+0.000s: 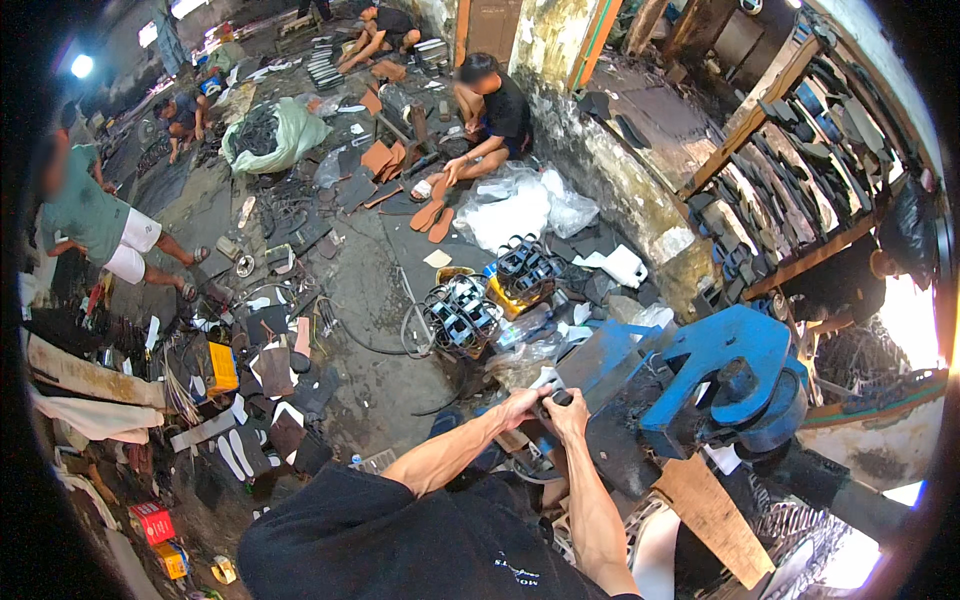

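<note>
My left hand (520,408) and my right hand (570,414) meet in front of my body, fingers closed. Between them is a small dark piece (561,398), its kind too small to tell; a pale bit shows just beyond the fingertips. Right beside my right hand stands a heavy blue metal machine (715,365) with a curved arm and a round wheel. The hands are at its left side and do not touch its blue arm. Past them lie crumpled clear plastic and a basket of dark sandal uppers (463,315).
A yellow tub (515,300) holds more uppers. Far off, a seated person (490,115) handles brown soles (430,215); another person (110,215) stands at left. A wooden board (715,520) leans below the machine. Racks of dark soles (800,160) line the right wall. Scraps litter the floor.
</note>
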The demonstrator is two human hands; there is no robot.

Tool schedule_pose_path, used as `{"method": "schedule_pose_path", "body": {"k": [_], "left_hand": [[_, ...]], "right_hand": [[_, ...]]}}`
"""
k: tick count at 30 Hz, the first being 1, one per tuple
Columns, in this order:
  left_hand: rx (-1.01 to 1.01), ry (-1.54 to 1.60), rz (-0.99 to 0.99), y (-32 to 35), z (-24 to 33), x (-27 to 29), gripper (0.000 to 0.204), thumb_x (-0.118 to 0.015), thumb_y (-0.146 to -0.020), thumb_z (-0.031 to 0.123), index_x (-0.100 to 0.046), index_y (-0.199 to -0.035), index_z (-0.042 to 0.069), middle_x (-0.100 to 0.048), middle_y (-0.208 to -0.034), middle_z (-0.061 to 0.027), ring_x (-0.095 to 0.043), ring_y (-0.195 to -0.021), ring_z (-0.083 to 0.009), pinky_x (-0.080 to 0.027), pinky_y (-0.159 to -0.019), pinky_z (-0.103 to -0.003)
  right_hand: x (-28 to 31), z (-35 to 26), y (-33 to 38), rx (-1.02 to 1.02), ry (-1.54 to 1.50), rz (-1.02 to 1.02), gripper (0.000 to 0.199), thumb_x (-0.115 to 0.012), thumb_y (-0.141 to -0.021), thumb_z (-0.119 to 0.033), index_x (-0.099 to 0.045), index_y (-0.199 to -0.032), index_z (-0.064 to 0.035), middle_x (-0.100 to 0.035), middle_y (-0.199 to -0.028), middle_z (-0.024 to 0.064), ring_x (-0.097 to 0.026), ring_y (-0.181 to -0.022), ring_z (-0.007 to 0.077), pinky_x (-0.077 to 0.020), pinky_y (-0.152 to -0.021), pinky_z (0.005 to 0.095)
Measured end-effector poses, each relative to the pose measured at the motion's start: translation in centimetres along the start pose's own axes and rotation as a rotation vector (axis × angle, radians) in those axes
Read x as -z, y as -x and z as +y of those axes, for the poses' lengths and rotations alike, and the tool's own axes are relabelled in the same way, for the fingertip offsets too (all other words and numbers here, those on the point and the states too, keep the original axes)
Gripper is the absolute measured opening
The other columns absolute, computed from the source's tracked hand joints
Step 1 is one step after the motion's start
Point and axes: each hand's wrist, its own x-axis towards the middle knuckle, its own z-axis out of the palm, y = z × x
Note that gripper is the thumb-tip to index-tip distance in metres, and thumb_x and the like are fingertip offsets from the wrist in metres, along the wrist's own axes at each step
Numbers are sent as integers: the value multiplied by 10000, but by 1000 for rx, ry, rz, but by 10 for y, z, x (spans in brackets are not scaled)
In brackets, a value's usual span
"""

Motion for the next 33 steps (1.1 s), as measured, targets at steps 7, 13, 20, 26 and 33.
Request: {"method": "schedule_pose_path", "body": {"k": [7,13,20,26,33], "left_hand": [[-43,-198,-145,-5,26,11,615,-876,-820,228,-623,-1350,44,-642,-1316,-58,-597,-1210,-217,-498,-978,-425],[-111,-377,-241,-20,37,17,501,-874,-809,204,-690,-1242,34,-717,-1143,-62,-661,-1044,-181,-520,-904,-351],[-20,-302,-68,-38,27,27,421,-849,-836,222,-691,-1211,117,-713,-1105,-37,-674,-1027,-183,-554,-909,-402],[123,-397,-169,-27,29,36,421,-853,-832,241,-682,-1196,117,-700,-1148,-33,-649,-1100,-204,-530,-944,-463],[270,-607,-214,-45,57,32,492,-847,-844,370,-663,-1190,72,-692,-1078,-17,-647,-937,-153,-556,-830,-383]], "right_hand": [[-35,4,20,84,-81,323,727,-807,-747,-225,-518,-1358,45,-569,-1310,259,-520,-1279,421,-419,-1099,477],[-33,-9,44,-22,-583,189,855,-753,-910,-216,-253,-1579,-32,-565,-1381,244,-519,-1335,389,-460,-1089,470],[-25,58,125,-29,-525,-274,508,-652,-999,-195,-475,-1442,-22,-646,-1265,182,-693,-1073,302,-563,-917,407],[1,180,165,-607,-1599,546,709,-701,-957,-432,-405,-1445,-12,-575,-1291,192,-635,-1140,292,-555,-938,407],[16,221,132,-677,-1528,675,454,-598,-1011,-377,-446,-1363,-134,-564,-1144,139,-601,-993,281,-562,-833,449]]}}
